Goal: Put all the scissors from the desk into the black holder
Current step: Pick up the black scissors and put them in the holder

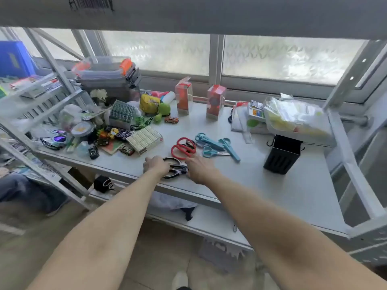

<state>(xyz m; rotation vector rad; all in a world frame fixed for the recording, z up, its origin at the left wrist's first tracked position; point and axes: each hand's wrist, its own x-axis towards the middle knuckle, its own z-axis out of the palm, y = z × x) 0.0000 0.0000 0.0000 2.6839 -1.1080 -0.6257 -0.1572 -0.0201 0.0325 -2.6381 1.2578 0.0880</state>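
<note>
Black-handled scissors (174, 168) lie near the desk's front edge. My left hand (156, 165) rests on their left handle side, fingers curled over it. My right hand (200, 168) touches their right end, fingers spread. Just behind lie red-handled scissors (182, 148). Right of those are three teal scissors: two large pairs (208, 140) (230, 148) and a small pair (210, 152). The black holder (282, 155) stands upright at the right of the desk, apart from both hands; I cannot see into it.
Toys, small cars, a flat box (144, 139) and stacked plastic bins (109, 78) crowd the desk's left. Two orange cartons (184, 97) stand at the back. A tray of plastic bags (297, 120) sits behind the holder. Metal shelf posts (343, 164) frame the right side.
</note>
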